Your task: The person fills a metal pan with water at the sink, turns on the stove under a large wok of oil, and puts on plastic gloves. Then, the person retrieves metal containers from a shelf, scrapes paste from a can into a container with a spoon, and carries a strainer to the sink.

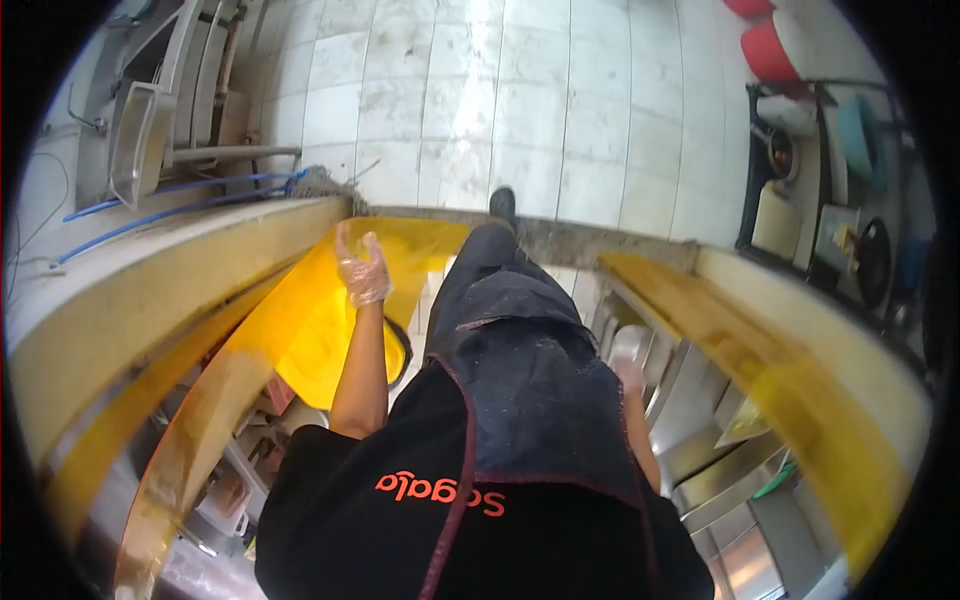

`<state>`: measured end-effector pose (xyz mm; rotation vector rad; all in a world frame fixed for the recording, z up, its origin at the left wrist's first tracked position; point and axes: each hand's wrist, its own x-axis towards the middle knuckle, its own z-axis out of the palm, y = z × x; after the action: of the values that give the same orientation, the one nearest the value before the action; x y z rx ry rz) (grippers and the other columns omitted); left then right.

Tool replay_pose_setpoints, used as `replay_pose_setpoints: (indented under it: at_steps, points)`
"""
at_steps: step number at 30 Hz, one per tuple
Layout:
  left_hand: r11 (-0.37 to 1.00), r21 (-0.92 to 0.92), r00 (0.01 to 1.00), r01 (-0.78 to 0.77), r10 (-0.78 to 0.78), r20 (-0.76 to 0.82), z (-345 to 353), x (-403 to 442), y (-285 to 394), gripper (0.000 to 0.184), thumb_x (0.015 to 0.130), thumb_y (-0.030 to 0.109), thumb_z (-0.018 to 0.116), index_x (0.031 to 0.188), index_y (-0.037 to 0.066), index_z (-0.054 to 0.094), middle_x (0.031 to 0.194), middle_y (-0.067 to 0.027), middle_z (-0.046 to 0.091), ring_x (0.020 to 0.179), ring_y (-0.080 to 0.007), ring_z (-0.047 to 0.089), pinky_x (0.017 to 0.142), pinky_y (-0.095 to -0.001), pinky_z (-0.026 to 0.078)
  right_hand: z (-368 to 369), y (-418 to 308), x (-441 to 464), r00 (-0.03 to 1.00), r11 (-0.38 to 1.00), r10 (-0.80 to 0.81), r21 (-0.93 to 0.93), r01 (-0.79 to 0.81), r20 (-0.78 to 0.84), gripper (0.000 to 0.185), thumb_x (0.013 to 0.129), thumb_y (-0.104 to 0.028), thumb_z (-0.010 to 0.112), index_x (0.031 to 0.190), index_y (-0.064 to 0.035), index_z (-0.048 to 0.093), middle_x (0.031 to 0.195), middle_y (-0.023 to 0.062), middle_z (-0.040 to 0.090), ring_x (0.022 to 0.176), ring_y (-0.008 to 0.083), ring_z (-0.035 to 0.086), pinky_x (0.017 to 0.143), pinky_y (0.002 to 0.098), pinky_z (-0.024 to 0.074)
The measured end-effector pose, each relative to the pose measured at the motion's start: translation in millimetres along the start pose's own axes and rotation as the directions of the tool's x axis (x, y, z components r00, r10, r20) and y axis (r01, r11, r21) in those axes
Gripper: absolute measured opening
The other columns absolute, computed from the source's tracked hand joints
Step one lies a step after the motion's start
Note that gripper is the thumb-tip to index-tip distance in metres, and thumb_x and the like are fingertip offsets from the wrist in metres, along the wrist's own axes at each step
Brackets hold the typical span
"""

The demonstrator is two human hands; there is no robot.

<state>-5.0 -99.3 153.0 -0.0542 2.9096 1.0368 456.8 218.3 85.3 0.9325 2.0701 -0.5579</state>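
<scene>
My left hand (pixel 362 272), in a clear plastic glove, is raised at the yellow translucent strip curtain (pixel 225 370) on the left. Its fingers are spread, and nothing shows in its grip. It seems to press against the plastic, though the exact contact is unclear. My right hand (pixel 628 372) hangs low beside the dark apron (pixel 540 410). That hand is smeared and partly hidden, so its fingers cannot be made out. One dark shoe (pixel 502 204) is forward at the doorway sill.
Another yellow curtain strip (pixel 740 360) hangs on the right. Door walls flank me. Ahead lies a tiled floor (pixel 470 110). Metal trays (pixel 140 145) and blue hoses (pixel 170 200) stand left; a black rack (pixel 785 190) with pans and red tubs (pixel 768 48) stands right.
</scene>
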Motion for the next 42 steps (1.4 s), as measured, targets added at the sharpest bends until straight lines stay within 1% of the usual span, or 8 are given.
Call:
replay_pose_setpoints:
  at_steps: [5,9,11,21,25,33,35,42]
  points:
    - [0.805,0.278,0.851,0.524,-0.495,-0.172,46.9,108.5,-41.4,0.041,0.081,0.023,0.048,0.118,0.003,0.052,0.111,-0.023,0.057,0.102,-0.0321,0.057,0.086,-0.0378,0.046,-67.0,8.4,60.0,0.991,0.978,0.018,0.204,-0.045,0.13,0.036,0.09,-0.033,0.04,0.106,-0.006,0.057,0.102,0.0139,0.061,0.095,0.0272,0.059,0.081,0.0402,0.0469]
    - [0.78,0.485,0.619,-0.396,-0.163,0.768,62.1,178.0,-11.5,0.032,0.085,0.027,0.04,0.097,0.006,0.062,0.101,-0.018,0.062,0.09,-0.0327,0.061,0.076,-0.0429,0.047,-165.1,-54.4,196.6,0.984,0.982,-0.114,0.169,0.089,0.139,0.035,0.089,-0.033,0.04,0.103,-0.0062,0.058,0.101,0.0144,0.061,0.096,0.0276,0.058,0.081,0.0404,0.0469]
    - [0.95,0.215,0.827,0.228,-0.305,0.472,80.9,188.1,0.4,0.037,0.087,0.036,0.045,0.103,0.006,0.06,0.103,-0.021,0.06,0.095,-0.0348,0.058,0.082,-0.0408,0.046,-221.4,-98.5,270.6,0.976,0.975,-0.172,0.161,0.15,0.131,0.034,0.089,-0.033,0.04,0.101,-0.0063,0.058,0.101,0.0146,0.061,0.097,0.0277,0.058,0.081,0.0405,0.0469]
    - [0.754,0.063,0.728,0.653,-0.649,0.221,10.0,245.7,71.5,0.051,0.087,0.047,0.043,0.116,0.006,0.054,0.111,-0.0191,0.059,0.099,-0.0338,0.057,0.086,-0.038,0.045,-633.8,-372.5,733.5,0.763,0.485,-0.647,-0.773,0.409,-0.003,0.033,0.088,-0.033,0.04,0.095,-0.007,0.059,0.1,0.0159,0.06,0.1,0.0286,0.057,0.081,0.0411,0.0467]
    - [0.403,-0.337,0.45,0.851,-0.89,0.072,18.5,235.2,62.3,0.052,0.084,0.051,0.049,0.117,0.012,0.055,0.103,-0.0172,0.062,0.089,-0.0335,0.061,0.076,-0.0376,0.049,-862.9,-680.9,653.4,0.73,0.785,-0.583,-0.017,0.619,-0.356,0.033,0.088,-0.031,0.046,0.107,-0.004,0.051,0.095,0.0115,0.062,0.08,0.0201,0.059,0.068,0.0357,0.0474]
    - [0.32,-0.076,0.328,0.944,-0.932,0.152,127.6,276.5,-1.0,0.077,0.082,0.069,0.029,0.117,0.005,0.055,0.112,-0.0206,0.058,0.107,-0.035,0.054,0.091,-0.0437,0.039,-738.5,-1013.7,611.5,-0.185,-0.204,-0.978,-0.624,0.755,0.096,0.033,0.089,-0.012,0.036,0.117,-0.0051,0.053,0.12,0.0154,0.054,0.118,0.0278,0.044,0.103,0.037,0.0319]
    - [0.21,-0.202,0.261,0.957,-0.926,0.274,52.6,356.8,33.5,0.077,0.082,0.069,0.03,0.118,0.006,0.055,0.113,-0.0229,0.056,0.109,-0.0368,0.052,0.091,-0.0438,0.039,-658.9,-1066.9,486.9,0.136,0.134,-0.991,-0.162,0.978,0.001,0.037,0.088,-0.024,0.052,0.116,0.0004,0.053,0.111,0.0162,0.059,0.104,0.0258,0.056,0.092,0.0353,0.0414]
    - [0.073,-0.521,0.131,0.85,-0.989,0.074,9.1,479.3,-1.4,0.065,0.084,0.058,0.039,0.117,0.005,0.054,0.109,-0.0246,0.057,0.107,-0.0381,0.052,0.09,-0.0449,0.039,-536.5,-1312.9,387.5,-0.137,-0.169,-0.968,-0.143,0.975,0.208,0.036,0.087,-0.031,0.05,0.11,-0.0038,0.056,0.104,0.0174,0.062,0.098,0.0322,0.059,0.086,0.0381,0.0443]
